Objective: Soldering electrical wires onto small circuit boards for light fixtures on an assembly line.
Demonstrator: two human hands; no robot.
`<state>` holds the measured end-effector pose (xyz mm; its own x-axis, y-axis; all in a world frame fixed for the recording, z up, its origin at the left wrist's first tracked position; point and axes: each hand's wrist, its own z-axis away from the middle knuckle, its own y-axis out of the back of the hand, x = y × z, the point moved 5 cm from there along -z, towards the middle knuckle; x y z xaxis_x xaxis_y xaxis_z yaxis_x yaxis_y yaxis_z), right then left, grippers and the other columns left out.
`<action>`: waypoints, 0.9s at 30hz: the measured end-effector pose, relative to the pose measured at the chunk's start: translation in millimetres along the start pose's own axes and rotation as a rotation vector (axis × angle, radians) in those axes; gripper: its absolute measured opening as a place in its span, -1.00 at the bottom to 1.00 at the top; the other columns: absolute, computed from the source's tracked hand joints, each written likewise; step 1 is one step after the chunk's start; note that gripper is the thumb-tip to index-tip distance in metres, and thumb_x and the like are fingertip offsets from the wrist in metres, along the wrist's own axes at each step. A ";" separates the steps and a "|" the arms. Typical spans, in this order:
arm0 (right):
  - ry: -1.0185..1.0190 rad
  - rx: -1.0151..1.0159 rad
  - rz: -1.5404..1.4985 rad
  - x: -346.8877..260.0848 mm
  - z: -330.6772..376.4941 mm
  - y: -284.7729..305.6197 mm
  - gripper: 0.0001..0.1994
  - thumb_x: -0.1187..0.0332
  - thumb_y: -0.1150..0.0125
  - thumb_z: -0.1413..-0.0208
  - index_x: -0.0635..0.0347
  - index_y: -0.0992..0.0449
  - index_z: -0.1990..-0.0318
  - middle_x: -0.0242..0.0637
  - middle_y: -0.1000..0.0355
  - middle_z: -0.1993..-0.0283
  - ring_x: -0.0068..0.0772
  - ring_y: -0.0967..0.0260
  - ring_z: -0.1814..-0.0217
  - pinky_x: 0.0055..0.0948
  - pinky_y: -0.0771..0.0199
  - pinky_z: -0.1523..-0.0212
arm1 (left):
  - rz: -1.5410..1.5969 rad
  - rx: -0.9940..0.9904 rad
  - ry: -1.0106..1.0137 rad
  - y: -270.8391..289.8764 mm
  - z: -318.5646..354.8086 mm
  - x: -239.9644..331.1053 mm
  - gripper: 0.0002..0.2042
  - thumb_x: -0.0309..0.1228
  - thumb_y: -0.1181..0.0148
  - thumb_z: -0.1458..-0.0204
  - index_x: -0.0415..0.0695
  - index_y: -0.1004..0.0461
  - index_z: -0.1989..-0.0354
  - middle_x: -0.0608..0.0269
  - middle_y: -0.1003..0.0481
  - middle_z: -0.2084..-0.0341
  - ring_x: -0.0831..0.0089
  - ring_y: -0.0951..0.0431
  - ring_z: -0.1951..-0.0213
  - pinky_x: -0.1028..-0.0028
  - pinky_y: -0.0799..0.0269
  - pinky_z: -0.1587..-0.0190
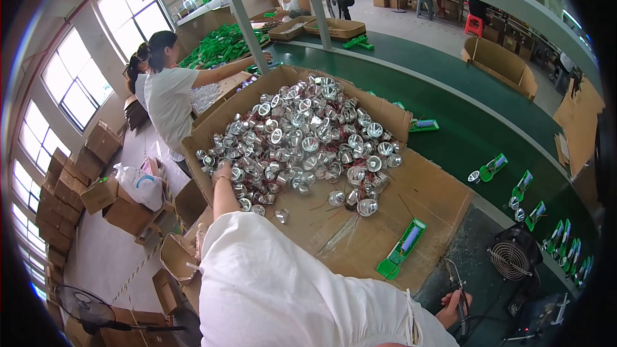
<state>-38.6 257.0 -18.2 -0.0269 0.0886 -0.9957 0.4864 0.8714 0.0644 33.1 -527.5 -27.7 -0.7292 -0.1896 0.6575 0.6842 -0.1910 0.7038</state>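
My left hand (223,173) reaches into the left edge of a big heap of silver lamp reflectors (308,132) with thin red and dark wires. Its fingers are partly hidden among the reflectors, so their grip does not show. The heap fills an open cardboard box (379,112) whose near side lies flat. On that flat cardboard rests a green plastic lamp housing (402,249) with a bluish cylindrical battery inside. At the lower right, my right hand (454,310) is closed around the handle of a soldering iron (457,283), its thin metal tip pointing up and away.
A small black fan (511,257) stands right of the iron, by a dark box (538,316) with a red light. Green housings with reflectors line the green conveyor belt (443,99). A metal shelf post (244,19) rises behind the box. A co-worker (170,87) sits at the left.
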 end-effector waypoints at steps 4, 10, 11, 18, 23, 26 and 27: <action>0.010 0.007 -0.088 17.4 -9.2 14.2 -0.82 0.25 -0.05 -0.07 0.16 -0.31 0.40 -0.46 -0.24 0.68 -0.70 -0.13 0.71 -0.71 -0.07 0.69 | -0.234 0.172 -0.097 5.7 68.9 41.6 -0.31 0.12 0.00 0.28 -0.22 -0.39 0.05 -0.14 -0.26 -0.03 0.04 -0.21 -0.10 0.18 -0.03 -0.15; -0.024 0.006 -0.112 8.3 -5.6 6.7 -0.82 0.26 -0.05 -0.07 0.16 -0.31 0.40 -0.46 -0.24 0.67 -0.71 -0.13 0.70 -0.70 -0.08 0.69 | 0.044 0.366 0.132 11.6 59.0 36.9 -0.15 0.14 -0.06 0.32 -0.24 -0.16 -0.11 -0.12 -0.11 -0.11 0.05 -0.16 -0.13 0.19 -0.12 -0.10; -0.023 0.019 -0.107 3.5 -3.2 8.0 -0.82 0.26 -0.05 -0.07 0.16 -0.31 0.40 -0.46 -0.24 0.67 -0.71 -0.13 0.70 -0.70 -0.08 0.69 | 0.035 0.238 0.083 6.7 35.8 33.0 -0.19 0.12 -0.09 0.32 -0.23 -0.21 -0.09 -0.10 -0.18 -0.08 0.09 -0.23 -0.09 0.21 -0.16 -0.09; -0.099 -0.066 -0.207 -0.4 -5.0 -7.6 -0.84 0.33 -0.09 -0.03 0.18 -0.28 0.40 -0.39 -0.26 0.63 -0.63 -0.18 0.66 -0.66 -0.14 0.63 | 0.294 -0.018 -0.156 -5.1 -42.3 1.2 -0.24 0.06 -0.14 0.32 -0.38 -0.32 0.03 -0.07 -0.34 0.02 0.13 -0.33 -0.01 0.34 -0.15 -0.08; -0.087 -0.045 -0.222 0.6 -6.4 2.8 -0.84 0.34 -0.10 -0.01 0.20 -0.28 0.40 -0.36 -0.28 0.62 -0.61 -0.20 0.67 -0.66 -0.18 0.64 | 0.387 -0.189 -0.215 -38.5 5.7 40.0 -0.30 0.06 -0.10 0.26 -0.32 -0.35 0.04 0.01 -0.35 0.05 0.19 -0.34 0.06 0.29 -0.19 0.01; -0.095 -0.044 -0.224 2.0 -5.0 4.6 -0.84 0.36 -0.11 0.00 0.21 -0.28 0.40 -0.36 -0.29 0.62 -0.61 -0.21 0.66 -0.66 -0.18 0.64 | 0.636 -0.648 -0.121 -60.4 15.3 52.5 -0.49 0.02 -0.08 0.19 -0.16 -0.45 0.19 0.19 -0.44 0.24 0.32 -0.40 0.24 0.32 -0.32 0.20; -0.086 -0.015 -0.211 6.9 -8.4 11.0 -0.85 0.36 -0.11 0.00 0.21 -0.28 0.40 -0.36 -0.29 0.62 -0.60 -0.21 0.66 -0.66 -0.18 0.64 | 0.610 -0.709 -0.245 -74.0 72.7 84.1 -0.54 0.03 -0.08 0.19 -0.06 -0.44 0.22 0.25 -0.44 0.31 0.37 -0.42 0.30 0.34 -0.35 0.29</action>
<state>-40.8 271.2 -23.8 -0.0517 -0.1371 -0.9892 0.4644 0.8736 -0.1454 -79.5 -459.3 -5.0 -0.1733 -0.2577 0.9506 0.7332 -0.6782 -0.0502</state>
